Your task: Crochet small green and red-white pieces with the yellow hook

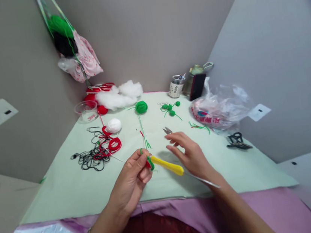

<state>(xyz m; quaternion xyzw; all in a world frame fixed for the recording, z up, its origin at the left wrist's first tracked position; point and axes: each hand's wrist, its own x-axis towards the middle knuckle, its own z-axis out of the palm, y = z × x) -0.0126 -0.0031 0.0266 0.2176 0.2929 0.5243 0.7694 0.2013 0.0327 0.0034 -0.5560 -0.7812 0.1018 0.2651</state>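
Observation:
My left hand [135, 172] pinches a small red and green crochet piece [150, 164]. A crochet hook with a yellow handle [168, 166] sticks out of that piece to the right, its thin metal shaft [204, 181] passing near my right wrist. Green yarn [142, 131] runs from a green ball [141, 107] down to my left fingers, where a loop circles one finger. My right hand [190, 154] is over the table with thumb and fingers apart. Just beyond its fingertips show the blades of small scissors [168, 130]; their handles are hidden behind the hand.
Tangled black cord [92, 158], red yarn [114, 145] and a white ball [114, 125] lie left. White stuffing [121, 95] and a plastic tub [87, 111] are behind. Small green pieces [170, 108], a pen can [175, 87], a plastic bag [218, 110] and a black clip-like object [238, 141] stand right.

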